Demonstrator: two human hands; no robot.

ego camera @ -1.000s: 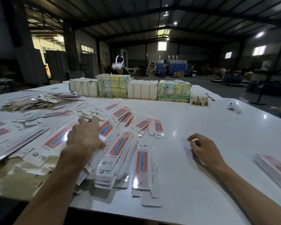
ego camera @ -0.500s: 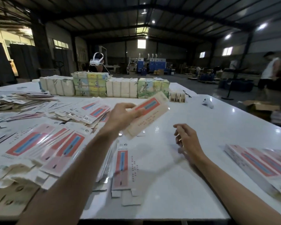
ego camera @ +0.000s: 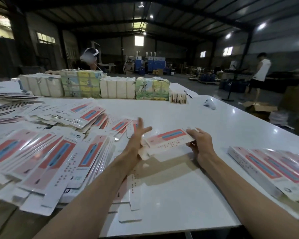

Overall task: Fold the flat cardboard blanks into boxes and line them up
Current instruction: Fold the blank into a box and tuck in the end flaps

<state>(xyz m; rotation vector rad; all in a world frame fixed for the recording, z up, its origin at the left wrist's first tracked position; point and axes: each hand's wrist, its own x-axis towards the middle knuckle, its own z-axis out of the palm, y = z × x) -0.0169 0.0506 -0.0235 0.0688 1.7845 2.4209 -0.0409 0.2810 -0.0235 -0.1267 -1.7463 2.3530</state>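
Note:
I hold one long cardboard blank, white with a red and blue stripe, above the white table. My right hand grips its right end, fingers curled round the edge. My left hand presses against its left end with the fingers spread straight. A heap of flat blanks covers the table's left side. Folded boxes lie side by side in a row at the right edge. One loose blank lies on the table under my left forearm.
Stacks of bundled cartons stand along the table's far side, with a person in a headset behind them. A white controller lies far right. Another person stands on the floor beyond, near an open cardboard box.
My left hand picked a blank from the heap and carried it to the middle. My right hand rose from the table and took hold of its right end.

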